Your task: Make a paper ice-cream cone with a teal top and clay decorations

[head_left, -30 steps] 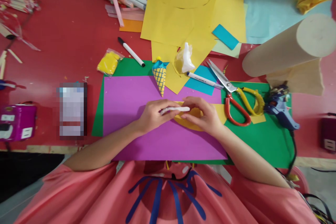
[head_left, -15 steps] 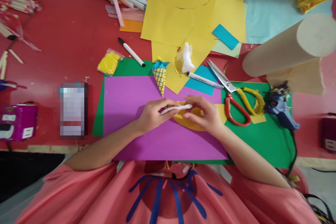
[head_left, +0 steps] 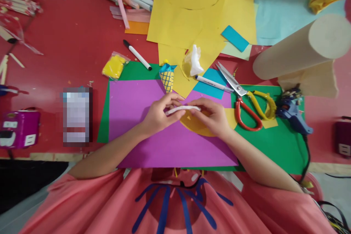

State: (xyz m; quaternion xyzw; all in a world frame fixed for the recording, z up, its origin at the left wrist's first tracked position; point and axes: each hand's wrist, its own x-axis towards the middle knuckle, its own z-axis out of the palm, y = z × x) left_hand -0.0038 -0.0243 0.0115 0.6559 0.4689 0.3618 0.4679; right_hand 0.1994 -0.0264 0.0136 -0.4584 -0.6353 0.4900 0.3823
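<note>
A thin white roll of soft clay point(head_left: 182, 108), slightly arched, spans between my two hands. Its left end is pinched between the thumb and fingers of my left hand point(head_left: 161, 115). Near its right end, the thumb and fingers of my right hand point(head_left: 215, 117) close on it. Beneath the right hand lies a rounded yellow-orange paper piece point(head_left: 196, 126), partly covered, on a purple sheet point(head_left: 164, 150). Just beyond my fingers is a small paper cone point(head_left: 167, 78), yellow with blue crossed lines and a blue top.
Red-and-yellow-handled scissors point(head_left: 240, 91) and a blue glue gun point(head_left: 294, 113) lie to the right. White clay in plastic point(head_left: 195, 60), a marker point(head_left: 214, 83) and bagged yellow clay point(head_left: 114, 66) are beyond the hands. A large cardboard tube point(head_left: 290, 53) stands at the right.
My right thumb and fingers have closed onto the right end of the roll. The roll now bows upward, and my left hand has shifted slightly.
</note>
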